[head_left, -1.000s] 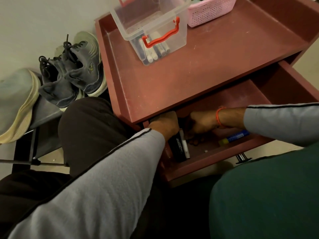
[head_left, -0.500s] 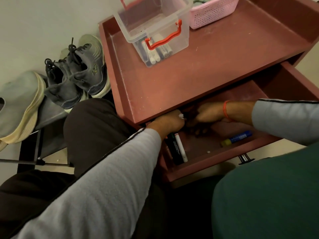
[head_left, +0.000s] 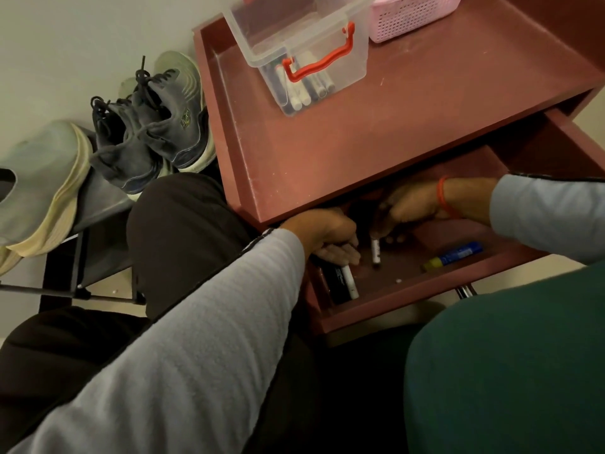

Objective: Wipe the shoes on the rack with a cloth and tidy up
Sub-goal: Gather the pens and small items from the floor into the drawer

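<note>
The shoes sit at the far left, well apart from both hands: a pale shoe [head_left: 42, 188] lies on the rack [head_left: 82, 283] at the left edge, and just right of it a grey laced pair [head_left: 147, 126] rests with toes toward the near side and heels toward the wall, long axes running near to far. No cloth shows anywhere in view. A dark-trousered knee [head_left: 183, 231] rises between the rack and the red desk [head_left: 393, 132], so any reach to the shoes has to pass over or around it; the left hand is the nearer one and would, I judge, be the one to swing that way. Both hands are down in the open drawer [head_left: 409, 290] under the desk top. The left hand [head_left: 327, 234], at the drawer's left end, has its fingers curled round a white marker [head_left: 348, 280] that points toward the near side, beside a black object I cannot make out. The right hand [head_left: 409, 204], further right and partly under the desk top, seems to pinch a second marker [head_left: 375, 252] by its far end, though shadow hides the fingers. A blue glue stick [head_left: 455, 255] lies loose to the right on the drawer floor. On the desk top stand a clear box [head_left: 294, 37] of markers with a red handle and, to its right, a pink basket [head_left: 412, 14]. This looks like the tidying part of the task; the wiping appears not yet begun.
</note>
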